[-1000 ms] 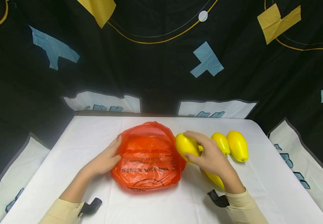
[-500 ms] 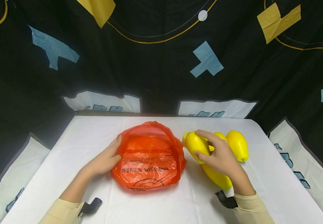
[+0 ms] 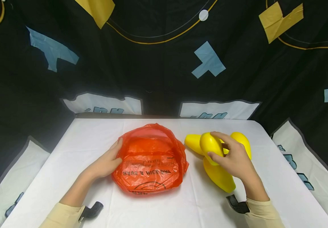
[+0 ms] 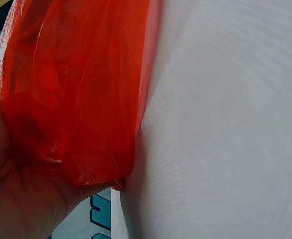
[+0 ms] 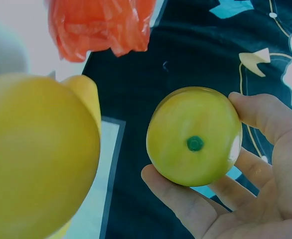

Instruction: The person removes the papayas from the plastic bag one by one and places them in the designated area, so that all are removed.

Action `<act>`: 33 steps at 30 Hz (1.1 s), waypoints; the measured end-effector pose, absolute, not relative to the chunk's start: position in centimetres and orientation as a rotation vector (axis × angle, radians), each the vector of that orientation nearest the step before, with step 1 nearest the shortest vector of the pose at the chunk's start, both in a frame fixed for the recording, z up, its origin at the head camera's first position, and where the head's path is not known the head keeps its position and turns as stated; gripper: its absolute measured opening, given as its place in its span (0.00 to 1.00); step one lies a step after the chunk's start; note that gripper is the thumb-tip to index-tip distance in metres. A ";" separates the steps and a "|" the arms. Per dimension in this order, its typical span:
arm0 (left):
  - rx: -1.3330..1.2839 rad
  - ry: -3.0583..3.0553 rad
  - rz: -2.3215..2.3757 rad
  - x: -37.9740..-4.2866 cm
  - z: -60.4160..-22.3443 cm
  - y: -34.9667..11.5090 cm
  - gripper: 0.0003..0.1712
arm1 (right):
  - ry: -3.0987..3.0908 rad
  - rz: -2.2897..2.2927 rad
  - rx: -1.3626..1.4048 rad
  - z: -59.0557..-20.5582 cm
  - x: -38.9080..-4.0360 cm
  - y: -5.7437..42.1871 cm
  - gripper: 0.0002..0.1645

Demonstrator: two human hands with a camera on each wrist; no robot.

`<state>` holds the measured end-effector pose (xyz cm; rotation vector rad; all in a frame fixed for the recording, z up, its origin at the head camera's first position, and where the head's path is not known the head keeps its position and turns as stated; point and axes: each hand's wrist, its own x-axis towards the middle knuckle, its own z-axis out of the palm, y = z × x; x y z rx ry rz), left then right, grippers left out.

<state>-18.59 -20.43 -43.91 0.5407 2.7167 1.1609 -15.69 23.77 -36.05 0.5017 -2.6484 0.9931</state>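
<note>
My right hand (image 3: 235,156) holds a yellow mango-shaped fruit (image 3: 209,144) between thumb and fingers, among the other fruits. In the right wrist view, the held fruit (image 5: 176,124) shows a green stem end, and the fingers are curled round its side. My left hand (image 3: 108,161) rests against the left side of a red plastic bag (image 3: 149,164), fingers extended and thumb apart. The left wrist view has the bag (image 4: 81,99) lying against the palm; the fingertips are hidden there. The bag's upper rim stands partly raised, with dark printing on its front.
More yellow fruits lie on the white table (image 3: 141,212): one to the left (image 3: 193,142), one nearer the front (image 3: 219,178), one at the right (image 3: 242,139). Another is mostly hidden by the right hand. A black curtain (image 3: 152,72) hangs behind the table.
My right hand has moved right with the yellow fruit, away from the red bag, uncovering the fruit at the left. My left hand and the bag have stayed nearly still.
</note>
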 end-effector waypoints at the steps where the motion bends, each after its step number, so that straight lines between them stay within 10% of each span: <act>1: 0.539 2.716 1.161 -18.6 -43.9 -20.5 0.43 | -2.651 0.993 0.485 -36.1 -15.7 24.0 0.37; 33: 0.522 2.716 1.165 -18.6 -44.2 -20.5 0.44 | -2.759 0.933 0.186 -38.3 -14.3 29.0 0.36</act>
